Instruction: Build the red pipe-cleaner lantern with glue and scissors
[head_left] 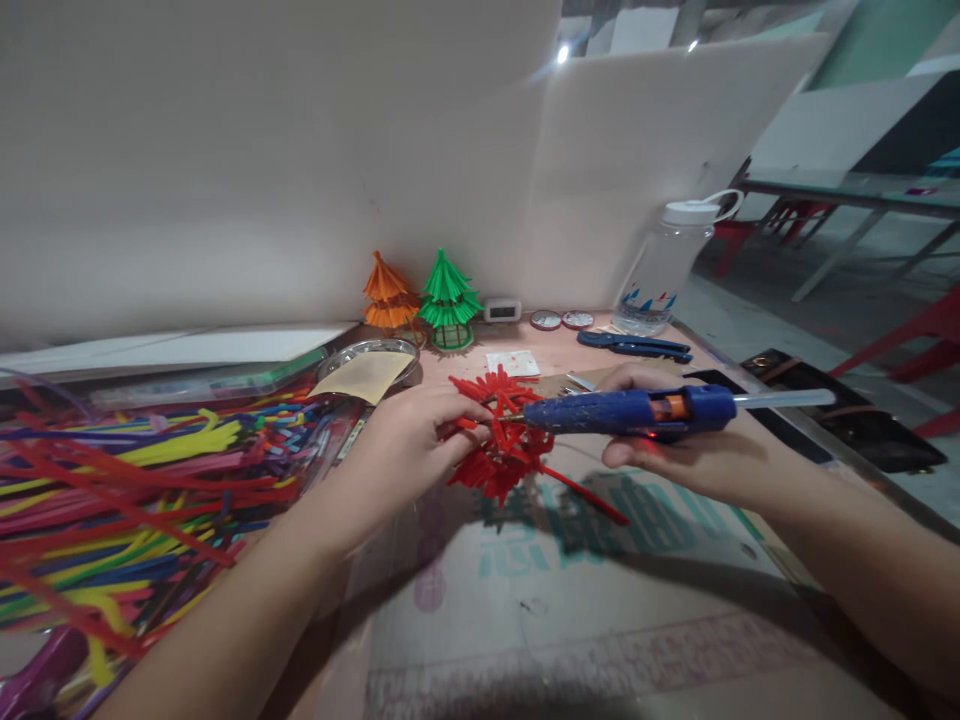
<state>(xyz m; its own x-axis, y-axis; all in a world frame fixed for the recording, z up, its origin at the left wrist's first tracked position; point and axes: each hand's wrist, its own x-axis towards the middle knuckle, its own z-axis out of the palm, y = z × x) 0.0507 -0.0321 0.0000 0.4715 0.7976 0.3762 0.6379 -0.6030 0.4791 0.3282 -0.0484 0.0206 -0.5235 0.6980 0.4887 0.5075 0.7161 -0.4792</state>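
Note:
My left hand is closed in a pinch on a red pipe-cleaner model, holding it just above the table. My right hand grips a blue hot glue gun that lies level, its nozzle pointing left and touching the red model. A clear glue stick pokes out of the gun's back end to the right. A red stem sticks out from the model toward the lower right.
A heap of coloured pipe cleaners fills the left side. At the back stand an orange model and a green model, a metal bowl, blue pliers and a water bottle. Cardboard covers the table.

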